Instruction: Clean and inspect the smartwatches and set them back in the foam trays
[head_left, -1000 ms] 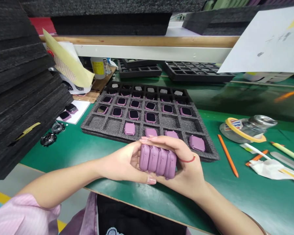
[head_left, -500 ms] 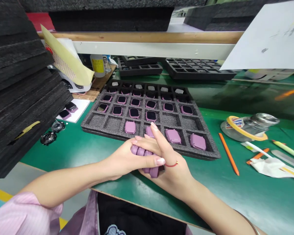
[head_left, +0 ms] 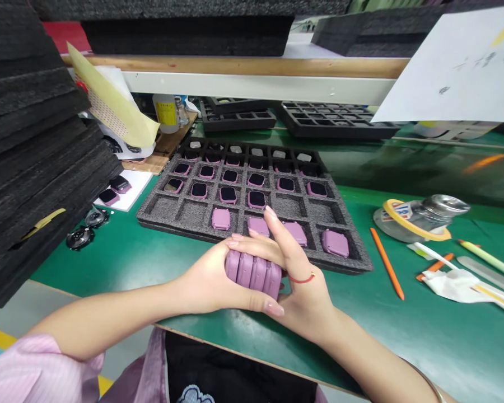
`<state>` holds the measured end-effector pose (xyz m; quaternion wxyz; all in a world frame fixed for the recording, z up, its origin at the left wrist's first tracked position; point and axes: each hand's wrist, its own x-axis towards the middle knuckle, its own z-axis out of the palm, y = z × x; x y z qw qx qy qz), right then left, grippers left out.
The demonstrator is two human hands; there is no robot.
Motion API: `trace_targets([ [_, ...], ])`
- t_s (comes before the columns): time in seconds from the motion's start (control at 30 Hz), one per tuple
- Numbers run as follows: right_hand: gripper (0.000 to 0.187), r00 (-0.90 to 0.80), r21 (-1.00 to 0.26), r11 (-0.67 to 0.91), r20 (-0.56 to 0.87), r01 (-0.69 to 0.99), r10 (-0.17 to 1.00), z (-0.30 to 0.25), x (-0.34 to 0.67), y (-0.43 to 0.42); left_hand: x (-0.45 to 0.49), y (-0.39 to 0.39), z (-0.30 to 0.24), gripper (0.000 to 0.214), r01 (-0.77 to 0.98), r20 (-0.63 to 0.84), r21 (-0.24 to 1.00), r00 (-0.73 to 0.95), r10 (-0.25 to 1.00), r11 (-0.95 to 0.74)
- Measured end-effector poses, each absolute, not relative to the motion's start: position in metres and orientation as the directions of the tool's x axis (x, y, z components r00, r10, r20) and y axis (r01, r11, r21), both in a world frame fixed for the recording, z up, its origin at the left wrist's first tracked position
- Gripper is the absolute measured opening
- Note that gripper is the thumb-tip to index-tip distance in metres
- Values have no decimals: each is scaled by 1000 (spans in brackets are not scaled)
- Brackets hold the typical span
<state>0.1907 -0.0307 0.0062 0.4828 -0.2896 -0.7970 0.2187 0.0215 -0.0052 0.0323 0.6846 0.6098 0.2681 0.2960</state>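
Observation:
My left hand (head_left: pixel 212 277) is closed round a stack of several purple watch cases (head_left: pixel 254 272), held side by side just above the green table's near edge. My right hand (head_left: pixel 296 268) rests against the far side of the stack, its fingers stretched out and pointing up toward the grey foam tray (head_left: pixel 168 207). The tray lies right behind the hands. Its rear rows hold watch cases with dark screens up, and its front row holds purple cases (head_left: pixel 221 219) lying face down. Two front-left cells are bare.
Stacked black foam sheets (head_left: pixel 33 145) tower at the left. Two watches on white paper (head_left: pixel 115 190) and round black parts (head_left: pixel 79 238) lie beside them. Orange and yellow sticks (head_left: pixel 386 263), a tape roll (head_left: pixel 411 218), a metal dispenser and tissue sit at the right. Empty black trays (head_left: pixel 336 120) stand behind.
The stack has turned in my left hand, first tilting down behind my thumb, then coming back level. My right hand's fingers have opened from around the stack and now point upward.

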Motion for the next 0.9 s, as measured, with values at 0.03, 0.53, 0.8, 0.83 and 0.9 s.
trace_targets([
  [0.03,94,-368,-627,740,646,245,669,6,191,-30,22,-6,32,42,-78,-6,994,681,732,81],
  [0.53,69,-213,-969,192,223,-158,951,10,200,-27,15,-13,31,41,39,377,888,509,774,-458],
  [0.8,96,-385,-993,-74,-32,-96,922,12,196,-31,15,-11,24,41,15,460,820,576,676,-572],
  [0.83,101,-371,-995,-56,-23,-80,928,15,193,-31,15,-8,21,42,-14,485,806,589,646,-592],
  [0.9,110,-338,-998,-26,-6,-53,941,20,189,-33,16,-4,13,49,-61,552,754,598,581,-654],
])
